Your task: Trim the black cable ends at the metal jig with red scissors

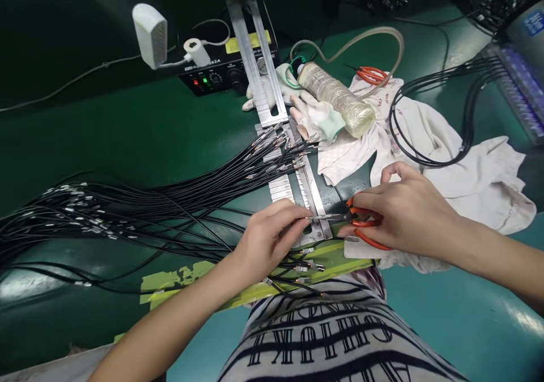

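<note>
My left hand [270, 237] pinches the end of a black cable between thumb and fingertips. In my right hand [403, 215] is a pair of pliers with orange handles [370, 239]; their slim metal jaws [335, 217] point left and meet the pinched cable end. Whether the jaws touch the wire itself is too small to tell. Beneath both hands lies a slotted metal fixture [312, 192]. Several black cables with bare metal tips [272, 149] rest across it, and more with connector ends [304, 268] lie below my left hand.
A thick bundle of black cables [170, 200] spreads leftward. Behind stand a black control box [208, 76], a white lamp [149, 35], and a bottle [338, 98] with a tube. White gloves [314, 113], cloths [429, 121] and orange-handled scissors [373, 76] lie at the right back.
</note>
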`<state>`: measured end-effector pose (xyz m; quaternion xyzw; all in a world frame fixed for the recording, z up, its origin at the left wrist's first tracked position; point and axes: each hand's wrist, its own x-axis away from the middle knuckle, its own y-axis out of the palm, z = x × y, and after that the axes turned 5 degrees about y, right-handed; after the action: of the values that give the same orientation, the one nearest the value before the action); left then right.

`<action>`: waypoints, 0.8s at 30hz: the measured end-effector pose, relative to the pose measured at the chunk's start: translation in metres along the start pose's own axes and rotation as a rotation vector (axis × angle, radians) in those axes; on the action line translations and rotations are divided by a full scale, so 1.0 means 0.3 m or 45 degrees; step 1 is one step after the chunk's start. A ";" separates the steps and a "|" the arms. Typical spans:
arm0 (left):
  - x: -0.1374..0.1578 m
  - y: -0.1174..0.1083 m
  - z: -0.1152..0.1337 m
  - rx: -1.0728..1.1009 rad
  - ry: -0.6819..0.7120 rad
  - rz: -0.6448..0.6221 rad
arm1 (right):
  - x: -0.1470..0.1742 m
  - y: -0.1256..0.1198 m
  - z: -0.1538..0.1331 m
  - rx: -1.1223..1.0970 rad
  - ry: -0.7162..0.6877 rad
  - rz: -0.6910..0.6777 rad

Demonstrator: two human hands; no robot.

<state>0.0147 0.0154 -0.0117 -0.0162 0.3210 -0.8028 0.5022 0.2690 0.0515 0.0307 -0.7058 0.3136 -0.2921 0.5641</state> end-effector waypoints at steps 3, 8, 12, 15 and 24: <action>0.002 -0.003 0.014 -0.040 -0.037 -0.060 | -0.001 -0.001 -0.008 0.104 -0.055 0.025; -0.005 -0.008 0.032 -0.052 -0.091 -0.126 | -0.017 -0.013 -0.029 0.227 -0.119 -0.018; -0.007 -0.011 0.043 -0.067 -0.135 -0.159 | -0.039 -0.024 -0.046 0.323 -0.119 -0.161; -0.006 -0.014 0.047 -0.075 -0.148 -0.163 | -0.053 -0.033 -0.055 0.372 -0.121 -0.243; 0.012 -0.010 0.030 -0.056 -0.085 -0.165 | -0.070 -0.019 -0.040 0.286 -0.190 -0.300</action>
<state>0.0135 0.0088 -0.0041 -0.0747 0.3197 -0.8254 0.4593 0.2471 0.0612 0.0373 -0.6898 0.1513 -0.3363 0.6230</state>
